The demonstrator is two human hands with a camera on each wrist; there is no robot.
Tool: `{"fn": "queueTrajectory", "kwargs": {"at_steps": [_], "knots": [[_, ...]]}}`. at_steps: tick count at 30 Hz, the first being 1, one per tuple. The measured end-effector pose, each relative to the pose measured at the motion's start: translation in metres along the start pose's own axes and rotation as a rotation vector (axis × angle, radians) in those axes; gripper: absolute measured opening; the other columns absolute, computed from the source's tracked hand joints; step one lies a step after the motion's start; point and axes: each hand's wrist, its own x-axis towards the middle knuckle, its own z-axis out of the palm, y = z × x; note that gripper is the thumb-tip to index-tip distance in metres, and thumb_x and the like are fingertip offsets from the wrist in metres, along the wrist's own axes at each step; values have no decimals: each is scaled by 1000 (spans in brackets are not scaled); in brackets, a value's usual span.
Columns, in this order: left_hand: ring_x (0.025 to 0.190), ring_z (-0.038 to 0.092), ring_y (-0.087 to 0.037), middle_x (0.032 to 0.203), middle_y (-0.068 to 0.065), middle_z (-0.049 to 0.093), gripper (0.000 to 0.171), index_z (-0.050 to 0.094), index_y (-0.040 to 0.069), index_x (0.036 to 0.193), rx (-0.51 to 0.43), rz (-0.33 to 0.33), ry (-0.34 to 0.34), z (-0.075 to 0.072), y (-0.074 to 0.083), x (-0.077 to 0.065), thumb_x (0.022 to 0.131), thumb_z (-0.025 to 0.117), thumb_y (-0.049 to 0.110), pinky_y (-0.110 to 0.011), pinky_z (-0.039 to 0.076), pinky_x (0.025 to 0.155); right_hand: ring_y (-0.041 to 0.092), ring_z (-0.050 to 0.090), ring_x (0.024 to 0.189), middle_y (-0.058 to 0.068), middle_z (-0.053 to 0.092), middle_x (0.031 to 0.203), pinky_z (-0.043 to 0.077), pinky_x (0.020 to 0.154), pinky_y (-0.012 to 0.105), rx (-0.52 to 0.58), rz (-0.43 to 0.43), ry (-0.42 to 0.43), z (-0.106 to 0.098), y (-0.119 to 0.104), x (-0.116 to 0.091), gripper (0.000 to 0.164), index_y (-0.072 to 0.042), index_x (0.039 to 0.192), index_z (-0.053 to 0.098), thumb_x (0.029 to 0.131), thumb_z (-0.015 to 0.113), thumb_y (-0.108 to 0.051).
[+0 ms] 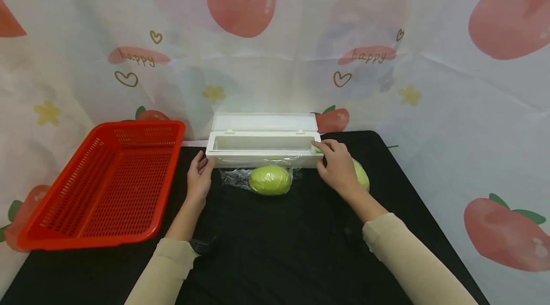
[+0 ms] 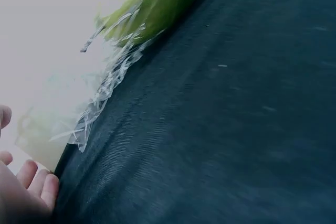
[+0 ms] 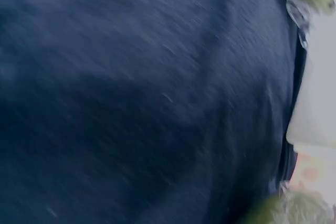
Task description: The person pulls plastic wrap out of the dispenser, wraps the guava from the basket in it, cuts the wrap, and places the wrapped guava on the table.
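A long white plastic-wrap dispenser box (image 1: 266, 159) stands with its lid (image 1: 265, 122) raised and clear film along its front. Just before it lies a green, melon-like fruit or vegetable (image 1: 269, 180) in clear film (image 1: 236, 178), the film bunched at its left. My left hand (image 1: 199, 178) is at the box's left end, fingers loosely extended against it. At the other end, my right hand (image 1: 337, 165) pinches the box between thumb and fingers, beside a small green patch. Partly behind that hand is another green, film-covered piece (image 1: 361, 175).
A red perforated plastic basket (image 1: 120, 185) stands on the left of the black-covered table (image 1: 275, 247). A white curtain (image 1: 275, 76) printed with fruit hangs directly behind the box. The table's right edge slants past the right forearm.
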Motion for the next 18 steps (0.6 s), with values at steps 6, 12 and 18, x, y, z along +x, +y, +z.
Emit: {"fn": "queueTrajectory", "kwargs": {"at_steps": [6,12,18], "knots": [[131,37,-40,143,-21,41,73,41,8,150,328,485,98,14,11,-22,88,74,25,-57,32,109,38,49,119,14,58,131,43,85,56,-54,-36,-16,8,-12,1,27,-16,110,74,87,77,-30],[139,34,-42,149,-20,41,109,34,14,155,818,1024,-143,48,43,-32,69,84,59,-64,30,109,32,61,105,9,71,111,49,89,50,155,-192,86,6,-20,2,7,-13,79,67,84,71,-14],[147,29,-32,161,-9,29,140,6,17,162,1094,1081,-495,81,65,-32,59,76,81,-57,24,117,27,67,107,11,71,116,53,84,42,478,-254,-116,-3,-33,-7,7,-15,83,60,87,65,-12]]}}
